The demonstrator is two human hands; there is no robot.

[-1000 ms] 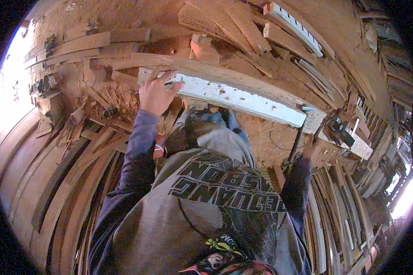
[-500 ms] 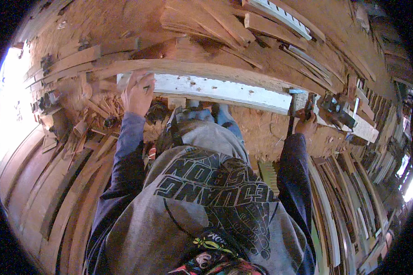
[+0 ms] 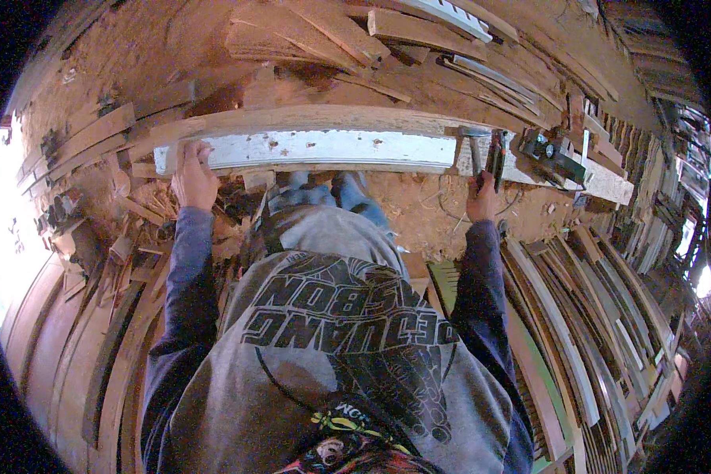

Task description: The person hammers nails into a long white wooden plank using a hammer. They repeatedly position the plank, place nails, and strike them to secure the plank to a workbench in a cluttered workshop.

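Observation:
A long white-painted board (image 3: 324,150) lies across the bench in front of me, with several small brownish marks or holes along its face. Curled over its left end, my left hand (image 3: 195,183) grips the front edge; its fingertips are partly hidden. At the other end, my right hand (image 3: 483,199) is closed round a dark-handled hand tool (image 3: 494,156) whose working end is hard to make out. Just left of it stands a hammer-like tool (image 3: 475,154) with a metal cross-piece on top; whether the same hand holds it too is unclear.
A dark machine or clamp-like block (image 3: 557,160) sits right of my right hand on a pale beam (image 3: 608,183). Loose timber (image 3: 442,38) lies beyond the bench. Long strips of wood (image 3: 561,332) are stacked at right, and wide planks (image 3: 79,347) at left.
My view has shifted, so the scene sits a little differently in the picture. My right hand has moved left, closer to the hammer-like tool. My left hand stays at the board's left end.

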